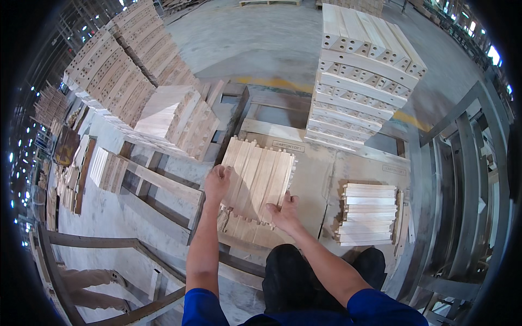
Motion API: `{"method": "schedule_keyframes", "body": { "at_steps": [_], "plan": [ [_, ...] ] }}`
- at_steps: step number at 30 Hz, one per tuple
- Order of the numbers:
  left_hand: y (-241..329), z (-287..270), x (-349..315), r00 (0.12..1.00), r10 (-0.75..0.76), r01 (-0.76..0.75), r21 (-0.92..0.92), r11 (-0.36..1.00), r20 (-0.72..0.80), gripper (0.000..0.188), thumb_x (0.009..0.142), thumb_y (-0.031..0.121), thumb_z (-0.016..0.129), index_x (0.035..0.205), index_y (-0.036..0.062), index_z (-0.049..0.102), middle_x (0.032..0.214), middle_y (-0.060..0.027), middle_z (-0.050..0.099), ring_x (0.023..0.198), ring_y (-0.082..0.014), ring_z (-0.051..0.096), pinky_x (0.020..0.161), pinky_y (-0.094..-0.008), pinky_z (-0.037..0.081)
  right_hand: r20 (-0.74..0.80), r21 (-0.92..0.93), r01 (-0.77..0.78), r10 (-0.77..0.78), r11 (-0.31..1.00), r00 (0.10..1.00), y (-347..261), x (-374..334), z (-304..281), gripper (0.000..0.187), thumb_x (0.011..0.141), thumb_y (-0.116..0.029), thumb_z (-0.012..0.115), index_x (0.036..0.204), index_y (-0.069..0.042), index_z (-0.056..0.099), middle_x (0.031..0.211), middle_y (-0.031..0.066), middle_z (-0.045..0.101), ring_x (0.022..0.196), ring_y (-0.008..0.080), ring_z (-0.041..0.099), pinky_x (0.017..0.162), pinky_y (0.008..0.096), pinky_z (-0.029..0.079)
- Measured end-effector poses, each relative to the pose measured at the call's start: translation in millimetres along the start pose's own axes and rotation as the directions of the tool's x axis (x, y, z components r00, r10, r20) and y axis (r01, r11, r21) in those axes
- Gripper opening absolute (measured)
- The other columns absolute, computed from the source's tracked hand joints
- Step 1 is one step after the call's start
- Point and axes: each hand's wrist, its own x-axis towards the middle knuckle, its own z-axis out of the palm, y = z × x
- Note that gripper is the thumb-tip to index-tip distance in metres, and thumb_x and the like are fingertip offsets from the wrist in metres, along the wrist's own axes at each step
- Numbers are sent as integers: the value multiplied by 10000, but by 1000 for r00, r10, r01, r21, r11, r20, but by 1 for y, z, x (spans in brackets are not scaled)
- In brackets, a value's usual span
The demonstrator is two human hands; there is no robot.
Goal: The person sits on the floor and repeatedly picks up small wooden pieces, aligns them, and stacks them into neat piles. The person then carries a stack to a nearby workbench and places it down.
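Note:
A stack of pale wooden slats (258,174) with short round pegs at their ends lies in front of me on a brown cardboard sheet (312,174). My left hand (218,183) is closed at the stack's left side, its fingers curled against the outer slat. At the near right corner, my right hand (284,213) grips the slats' edge, thumb toward the top and fingers along the side. Its fingertips are partly hidden. Beneath the top layer, more slat ends stick out toward me, slightly out of line.
To the right sits a lower pile of slats (368,214). Beyond it rises a tall stack of drilled wooden blocks (364,81). More block stacks (109,76) stand at the far left. Pallet beams (163,182) lie left; metal frames (467,190) border the right. Another person's legs (92,288) show lower left.

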Motion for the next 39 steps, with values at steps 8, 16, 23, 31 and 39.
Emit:
{"method": "schedule_keyframes", "body": {
  "at_steps": [8,16,23,31,39],
  "plan": [
    [-14,-22,-36,964,34,-21,53,998,-263,405,1041,298,622,1284,-25,649,1129,-237,693,1065,-442,637,948,-479,511,134,49,44,-50,998,990,10,5,-18,799,969,-376,714,1567,39,384,1306,314,488,1240,472,531,1088,493,453],
    [35,79,-212,520,-852,164,-970,180,-70,669,1117,498,453,1545,-16,469,1516,-147,548,1434,-252,472,1212,-392,324,12,-71,303,-303,950,953,-48,154,-86,636,1080,-500,520,1507,-30,540,1480,277,574,1400,413,532,1185,444,405],
    [60,112,-162,616,-785,-45,-998,46,-64,811,1124,550,394,1655,-31,198,1706,-181,251,1580,-295,221,1292,-375,140,580,-59,166,-101,984,808,-63,212,-67,732,1131,-553,380,1583,20,441,1635,168,457,1510,261,409,1252,367,301],
    [60,104,-162,590,-804,94,-984,153,-69,855,1137,536,329,1666,-72,45,1762,-216,74,1637,-301,51,1310,-385,51,735,-85,5,59,996,676,-76,226,-76,719,1125,-566,405,1544,10,505,1559,161,548,1410,254,518,1204,385,361],
    [3,87,-130,628,-755,-9,-972,235,-188,833,1142,534,309,1667,-69,76,1759,-206,92,1631,-291,75,1312,-393,61,586,86,234,-239,968,775,-131,242,-3,666,1112,-488,502,1535,26,501,1555,165,554,1453,257,494,1212,352,349]
  ]
}}
